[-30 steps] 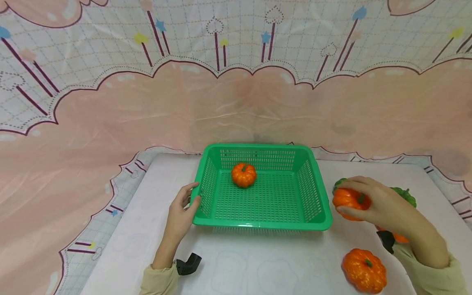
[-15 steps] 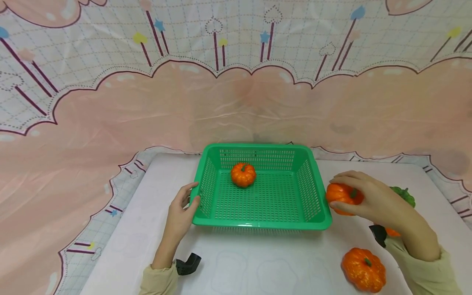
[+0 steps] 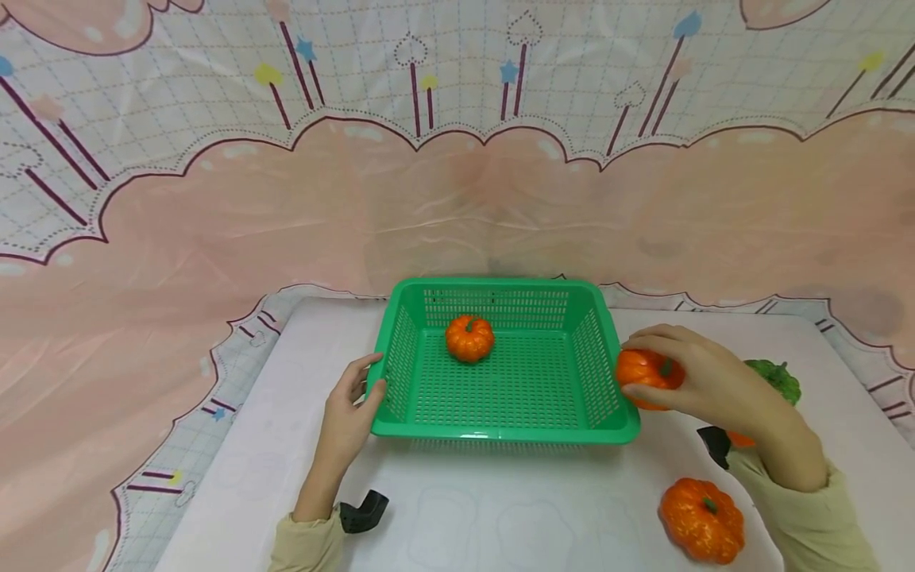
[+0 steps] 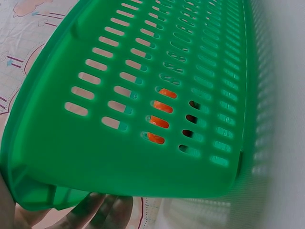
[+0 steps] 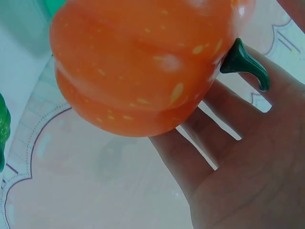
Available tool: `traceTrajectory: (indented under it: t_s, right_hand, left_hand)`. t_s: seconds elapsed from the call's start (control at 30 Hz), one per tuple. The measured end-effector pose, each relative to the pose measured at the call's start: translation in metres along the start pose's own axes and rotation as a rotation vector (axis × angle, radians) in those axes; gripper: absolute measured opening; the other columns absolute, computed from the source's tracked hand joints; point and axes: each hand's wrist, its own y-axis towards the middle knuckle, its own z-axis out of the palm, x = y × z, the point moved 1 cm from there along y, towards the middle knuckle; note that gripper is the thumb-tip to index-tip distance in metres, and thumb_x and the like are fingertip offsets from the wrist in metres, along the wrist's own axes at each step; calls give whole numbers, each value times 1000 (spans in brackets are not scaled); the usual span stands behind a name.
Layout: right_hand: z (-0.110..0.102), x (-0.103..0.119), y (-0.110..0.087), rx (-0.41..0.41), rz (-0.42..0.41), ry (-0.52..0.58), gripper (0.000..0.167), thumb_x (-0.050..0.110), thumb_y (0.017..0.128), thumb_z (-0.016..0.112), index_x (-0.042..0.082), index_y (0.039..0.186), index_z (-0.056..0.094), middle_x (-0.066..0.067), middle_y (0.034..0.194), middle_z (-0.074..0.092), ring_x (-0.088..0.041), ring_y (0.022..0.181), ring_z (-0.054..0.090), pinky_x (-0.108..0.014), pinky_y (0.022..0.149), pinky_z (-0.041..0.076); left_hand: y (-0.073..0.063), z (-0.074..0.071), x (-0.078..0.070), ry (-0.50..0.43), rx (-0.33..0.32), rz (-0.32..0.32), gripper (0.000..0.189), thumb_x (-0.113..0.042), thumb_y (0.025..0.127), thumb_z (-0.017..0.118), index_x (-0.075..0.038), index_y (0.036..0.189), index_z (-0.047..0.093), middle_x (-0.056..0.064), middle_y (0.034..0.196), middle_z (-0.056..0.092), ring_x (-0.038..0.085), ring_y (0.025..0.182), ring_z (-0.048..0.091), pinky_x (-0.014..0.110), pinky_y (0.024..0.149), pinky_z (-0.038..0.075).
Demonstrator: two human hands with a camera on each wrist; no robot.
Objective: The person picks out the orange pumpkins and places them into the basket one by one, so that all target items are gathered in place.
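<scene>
Orange and glossy, the pumpkin (image 3: 645, 368) sits gripped in my right hand (image 3: 693, 369) just beside the basket (image 3: 500, 435), so I should clear its rim gently, my left hand's (image 3: 350, 407) fingers holding the opposite edge.

Basket (image 3: 500, 435) sits mid-table, toward the back edge of the table (image 3: 500, 508). Cloth (image 3: 457, 214) hangs behind the table, also borders its left and right sides. One loose pumpkin (image 3: 469, 340) in the basket, back-left part of the floor. Left hand (image 3: 350, 409) at the basket's left rim. Right hand (image 3: 704, 377) just right of the basket, with the held pumpkin (image 3: 646, 373) between palm and right rim; can't tell if it touches the rim. Front pumpkin (image 3: 702, 520) on the table, nearer the person, right of the basket's front corner. Gourd (image 3: 775, 380) on the table, far right, partly behind the right forearm. Another item (image 3: 740, 439) mostly hidden beneath that forearm.
</scene>
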Motion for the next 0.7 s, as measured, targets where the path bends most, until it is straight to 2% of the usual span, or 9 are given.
traceTrajectory:
  t_s: [0.17,0.4,0.7]
  right_hand:
    - [3,4,5,-2,0,6,49,46,85,76,16,123,68,-9,132,58,-29,114,56,-53,88,53]
    - [6,8,12,-8,-15,-1,47,47,86,76,20,122,67,-7,131,58,-26,111,57,-47,84,53]
    - [11,13,23,-19,-69,-4,46,44,87,76,16,123,67,-7,129,59,-26,110,58,-46,83,54]
  left_hand:
    - [0,-1,0,-2,0,3,41,-10,100,57,-13,141,52,19,130,61,32,118,63,49,91,54]
    - [0,-1,0,-3,-3,3,41,-10,100,57,-13,141,52,20,129,61,33,118,62,51,92,53]
    - [-1,-1,0,-9,0,0,41,-9,100,57,-13,141,52,20,130,61,34,119,62,53,92,53]
